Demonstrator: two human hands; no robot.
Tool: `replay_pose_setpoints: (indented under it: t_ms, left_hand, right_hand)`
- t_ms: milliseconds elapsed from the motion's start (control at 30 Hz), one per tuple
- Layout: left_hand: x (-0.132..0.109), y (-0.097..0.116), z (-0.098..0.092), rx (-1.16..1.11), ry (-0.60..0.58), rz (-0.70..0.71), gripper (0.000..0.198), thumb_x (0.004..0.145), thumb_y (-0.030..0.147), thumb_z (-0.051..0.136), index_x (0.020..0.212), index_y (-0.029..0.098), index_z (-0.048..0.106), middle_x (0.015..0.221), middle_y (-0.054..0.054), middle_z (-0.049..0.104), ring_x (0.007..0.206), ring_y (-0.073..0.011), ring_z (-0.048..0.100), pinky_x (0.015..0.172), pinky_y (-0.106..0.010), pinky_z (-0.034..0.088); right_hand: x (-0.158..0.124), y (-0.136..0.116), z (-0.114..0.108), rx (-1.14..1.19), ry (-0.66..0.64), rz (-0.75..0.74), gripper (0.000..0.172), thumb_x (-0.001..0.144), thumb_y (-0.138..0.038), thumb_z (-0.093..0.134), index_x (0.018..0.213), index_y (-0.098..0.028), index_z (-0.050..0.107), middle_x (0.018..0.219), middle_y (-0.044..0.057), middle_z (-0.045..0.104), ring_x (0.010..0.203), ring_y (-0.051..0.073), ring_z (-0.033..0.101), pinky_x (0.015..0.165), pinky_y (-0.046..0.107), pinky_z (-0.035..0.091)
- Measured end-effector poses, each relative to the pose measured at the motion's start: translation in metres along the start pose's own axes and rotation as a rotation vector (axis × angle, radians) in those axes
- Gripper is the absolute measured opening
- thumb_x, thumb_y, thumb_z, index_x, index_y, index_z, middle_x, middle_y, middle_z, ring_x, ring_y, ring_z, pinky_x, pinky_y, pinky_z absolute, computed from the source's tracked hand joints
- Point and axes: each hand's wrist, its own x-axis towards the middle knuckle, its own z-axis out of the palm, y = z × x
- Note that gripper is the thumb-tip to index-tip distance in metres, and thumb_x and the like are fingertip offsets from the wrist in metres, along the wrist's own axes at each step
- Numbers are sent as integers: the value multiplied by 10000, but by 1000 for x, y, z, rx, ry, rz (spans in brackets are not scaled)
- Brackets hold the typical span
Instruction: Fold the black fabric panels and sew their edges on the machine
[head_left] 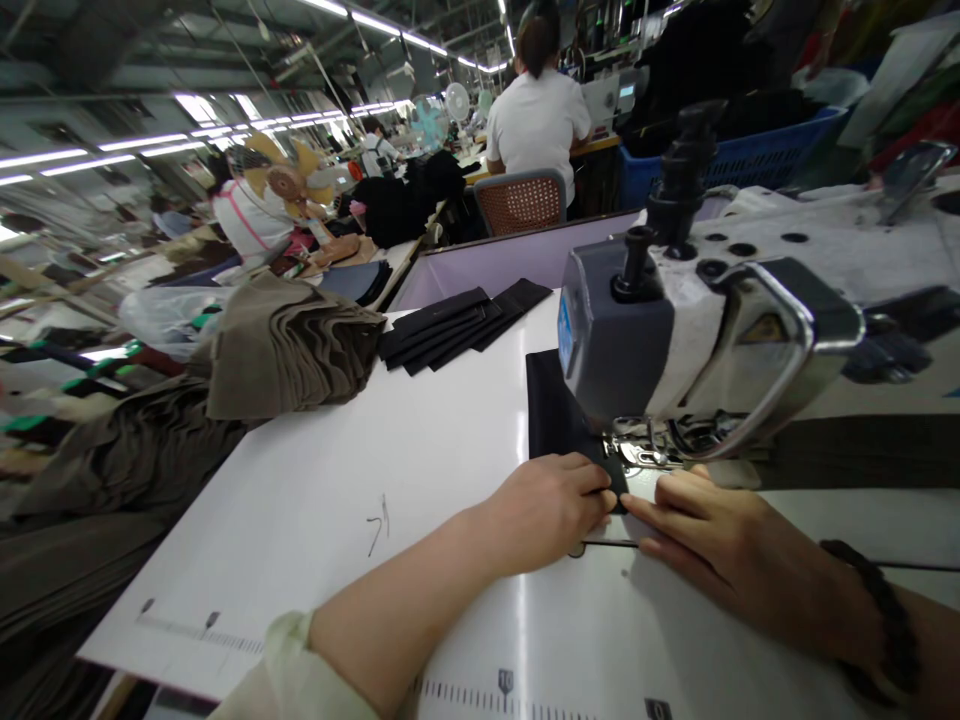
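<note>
Pale sleeve nearest, left fingers seemingly pinch black cloth, right fingers half-extended against its corner.

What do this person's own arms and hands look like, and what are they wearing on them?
The left hand and right hand wear no gloves. A pale greenish sleeve shows on the left side. A dark, bumpy band circles the right wrist.

Strip lights are hanging in rows below the ceiling; windows are glowing at left; a chair is standing ahead.
</note>
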Motion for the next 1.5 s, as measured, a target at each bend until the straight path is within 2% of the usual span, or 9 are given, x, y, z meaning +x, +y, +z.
replay_pose_setpoints:
  t_ms: [133, 267, 400, 700, 1100, 1200, 1300, 1400, 1500]
  left_hand:
    - [2, -5, 1, -18, -2, -50, 221, 938, 235, 448, 969, 110, 628, 1016, -73, 623, 969, -200, 567, 882, -297, 475]
    - [7, -12, 1, -31, 17, -91, 186, 924, 221, 475, 952, 116, 626, 1000, -76, 624, 1001, -201, 565, 901, -300, 475]
    - [10, -17, 5, -16, 64, -152, 160, 912, 237, 505, 934, 131, 623, 1026, -69, 622, 1005, -207, 568, 892, -309, 487]
    - [12, -18, 10, 7, 72, -205, 191, 898, 255, 531, 1001, 112, 604, 1040, -79, 610, 997, -233, 565, 862, -332, 501]
    - [13, -24, 10, 6, 93, -210, 159, 893, 248, 539, 949, 123, 620, 983, -67, 620, 967, -221, 572, 821, -313, 510]
    - [11, -13, 4, 26, 63, -220, 197, 899, 277, 529, 961, 112, 619, 974, -73, 624, 934, -223, 574, 812, -327, 510]
    - [7, 11, -3, 34, 16, -238, 261, 905, 344, 515, 901, 106, 624, 899, -72, 625, 845, -219, 579, 760, -335, 518]
    - [3, 34, -7, 32, -20, -153, 282, 906, 355, 512, 851, 102, 623, 889, -82, 617, 857, -217, 575, 754, -324, 518]
    - [1, 42, -9, 49, -51, -86, 245, 906, 303, 519, 868, 84, 621, 926, -101, 613, 909, -218, 567, 791, -315, 509]
  right_hand:
    - [1, 4, 4, -22, 0, 79, 271, 914, -284, 412, 1042, -171, 622, 791, 56, 605, 687, 155, 565, 598, 274, 451]
    - [-4, 11, 15, -63, 11, 147, 315, 906, -325, 428, 1128, -183, 601, 968, 100, 636, 839, 200, 599, 692, 326, 499]
    - [-8, 13, 22, -122, 6, 163, 346, 906, -343, 427, 1162, -176, 589, 1018, 117, 636, 895, 221, 604, 722, 346, 520]
    - [-4, 10, 19, -127, 17, 157, 334, 910, -323, 405, 1138, -169, 595, 988, 114, 643, 848, 216, 622, 691, 342, 531]
    - [-2, 9, 18, -106, -7, 174, 309, 894, -296, 435, 1141, -184, 582, 957, 96, 646, 795, 198, 624, 659, 314, 514]
    - [-1, 8, 15, -102, 22, 185, 288, 897, -273, 411, 1101, -181, 593, 981, 101, 645, 786, 191, 625, 648, 299, 502]
    - [1, 7, 8, -61, 39, 164, 274, 914, -269, 376, 1017, -175, 612, 969, 95, 645, 793, 179, 616, 647, 286, 482]
    - [1, 6, 1, 12, 28, 107, 252, 918, -274, 389, 898, -177, 621, 863, 69, 639, 730, 151, 590, 618, 269, 444]
    - [-1, 4, -4, 66, 7, 16, 258, 931, -260, 387, 812, -189, 604, 739, 27, 603, 648, 126, 546, 584, 262, 393]
